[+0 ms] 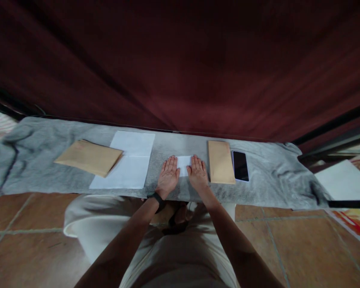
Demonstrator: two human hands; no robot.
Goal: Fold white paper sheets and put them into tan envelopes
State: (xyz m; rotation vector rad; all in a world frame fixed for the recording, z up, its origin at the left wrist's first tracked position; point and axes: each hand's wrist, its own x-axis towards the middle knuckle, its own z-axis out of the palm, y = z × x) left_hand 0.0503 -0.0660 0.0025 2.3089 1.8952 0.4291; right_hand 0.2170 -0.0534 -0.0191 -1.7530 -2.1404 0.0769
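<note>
A small piece of folded white paper [184, 163] lies on the grey cloth between my hands. My left hand [169, 175] rests flat on its left side, fingers stretched out and pointing away from me. Over the right side, my right hand [197, 172] lies flat in the same way, fingers extended. The paper's outer edges are hidden under both hands. Just right of my right hand is a brown envelope [221, 162]. To the left of my left hand, white paper sheets [135, 160] with a crease across them lie flat.
Brown envelopes [90, 156] overlap the sheets at the left. A phone [240, 166] with a dark screen lies beside the right envelope. Grey cloth [270, 172] covers the narrow surface, with a dark red curtain [180, 80] behind it. Tiled floor [300, 236] shows below.
</note>
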